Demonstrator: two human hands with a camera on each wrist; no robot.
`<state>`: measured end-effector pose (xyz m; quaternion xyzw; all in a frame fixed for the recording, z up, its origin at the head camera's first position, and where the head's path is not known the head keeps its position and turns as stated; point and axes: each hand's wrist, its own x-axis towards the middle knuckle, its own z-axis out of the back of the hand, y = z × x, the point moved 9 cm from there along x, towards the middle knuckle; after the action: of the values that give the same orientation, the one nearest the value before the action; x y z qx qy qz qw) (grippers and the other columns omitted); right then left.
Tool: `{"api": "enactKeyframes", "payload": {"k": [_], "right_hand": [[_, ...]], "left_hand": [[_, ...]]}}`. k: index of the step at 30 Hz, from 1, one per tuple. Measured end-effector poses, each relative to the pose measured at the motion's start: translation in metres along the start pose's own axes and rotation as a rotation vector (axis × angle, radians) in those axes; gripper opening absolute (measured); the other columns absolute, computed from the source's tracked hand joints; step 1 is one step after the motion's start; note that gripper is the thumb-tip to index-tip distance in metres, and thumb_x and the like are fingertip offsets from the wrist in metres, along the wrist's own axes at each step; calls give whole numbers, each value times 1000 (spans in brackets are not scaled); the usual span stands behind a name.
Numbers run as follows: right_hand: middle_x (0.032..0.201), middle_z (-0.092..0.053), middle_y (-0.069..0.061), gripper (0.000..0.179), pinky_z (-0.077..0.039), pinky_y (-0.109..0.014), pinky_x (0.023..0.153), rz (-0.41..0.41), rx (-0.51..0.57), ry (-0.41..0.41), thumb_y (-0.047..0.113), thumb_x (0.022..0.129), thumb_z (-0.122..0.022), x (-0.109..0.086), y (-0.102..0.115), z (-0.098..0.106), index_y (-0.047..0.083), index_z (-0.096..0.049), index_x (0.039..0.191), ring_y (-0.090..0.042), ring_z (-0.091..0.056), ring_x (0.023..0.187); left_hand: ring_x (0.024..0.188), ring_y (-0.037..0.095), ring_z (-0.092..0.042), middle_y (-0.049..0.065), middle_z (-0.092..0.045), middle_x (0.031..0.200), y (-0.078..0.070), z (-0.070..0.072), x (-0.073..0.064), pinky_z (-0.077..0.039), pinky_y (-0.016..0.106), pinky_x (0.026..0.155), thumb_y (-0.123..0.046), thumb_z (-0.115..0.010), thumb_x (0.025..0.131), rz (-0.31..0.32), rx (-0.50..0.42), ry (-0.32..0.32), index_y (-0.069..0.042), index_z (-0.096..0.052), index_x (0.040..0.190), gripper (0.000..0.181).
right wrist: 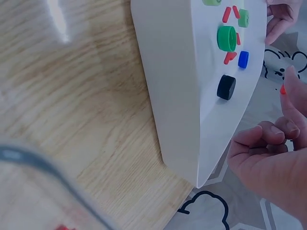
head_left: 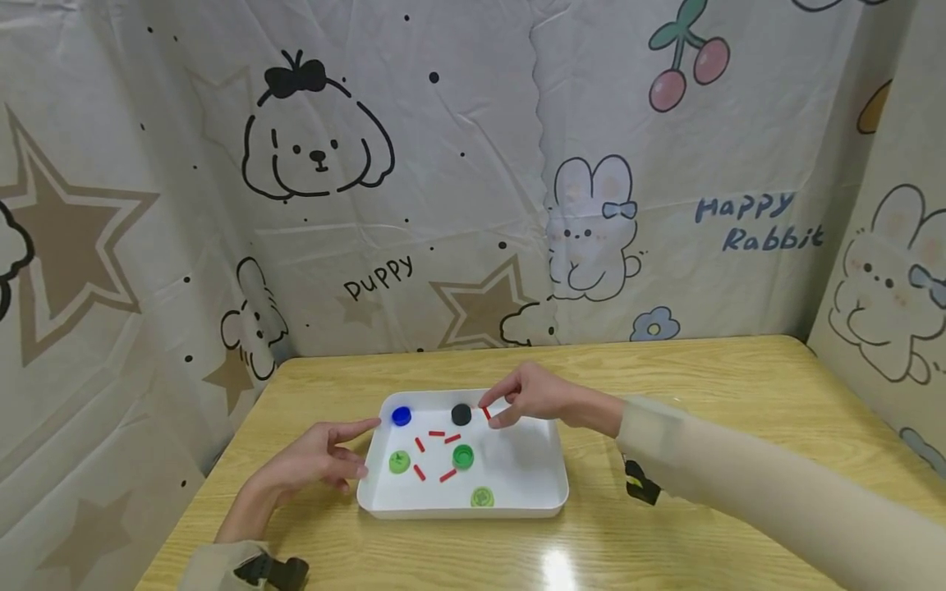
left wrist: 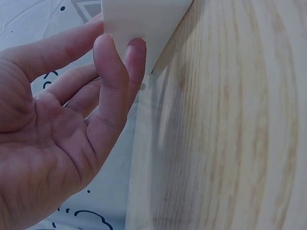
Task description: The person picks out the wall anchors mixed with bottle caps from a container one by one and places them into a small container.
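A white tray [head_left: 517, 512] lies on the table, with my left hand [head_left: 319, 456] at its left side. In the left wrist view, loosely bent fingers [left wrist: 111, 72] touch the tray's outer wall [left wrist: 139, 19]. Over the tray's far part, my right hand [head_left: 538, 396] pinches a small red stick [head_left: 486, 413] between thumb and index finger. Just left of that stick is a black cap [head_left: 461, 414]. Also in the tray are a blue cap [head_left: 401, 416], a green cap [head_left: 463, 456] and two light green caps [head_left: 399, 462], with several red sticks [head_left: 420, 473] scattered among them.
The tray stands on a wood-grain table [head_left: 709, 394]. A clear container's rim [right wrist: 33, 165] shows at the lower left of the right wrist view, with something red [right wrist: 64, 227] inside. Printed curtains [head_left: 473, 164] hang behind and beside the table.
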<state>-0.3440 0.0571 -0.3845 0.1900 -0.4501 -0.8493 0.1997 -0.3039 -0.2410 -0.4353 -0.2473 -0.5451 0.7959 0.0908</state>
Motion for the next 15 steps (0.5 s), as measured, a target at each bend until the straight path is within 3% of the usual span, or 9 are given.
{"api": "enactKeyframes", "payload": {"k": [11, 15], "right_hand": [[125, -74, -3, 30, -47, -52, 110, 5, 43, -53, 12, 84, -90, -19, -8, 15, 12, -84, 113, -40, -56, 134], [127, -73, -4, 31, -46, -53, 110, 13, 61, -61, 12, 85, -89, -27, -10, 19, 12, -83, 116, -37, -56, 135]], "left_hand": [[64, 19, -62, 9, -69, 81, 3, 0, 1, -59, 32, 63, -2, -79, 90, 10, 13, -15, -2, -36, 163, 85], [64, 19, -63, 11, -71, 83, 3, -1, 1, -60, 33, 64, -2, -80, 90, 9, 7, -12, -2, -35, 163, 85]]}}
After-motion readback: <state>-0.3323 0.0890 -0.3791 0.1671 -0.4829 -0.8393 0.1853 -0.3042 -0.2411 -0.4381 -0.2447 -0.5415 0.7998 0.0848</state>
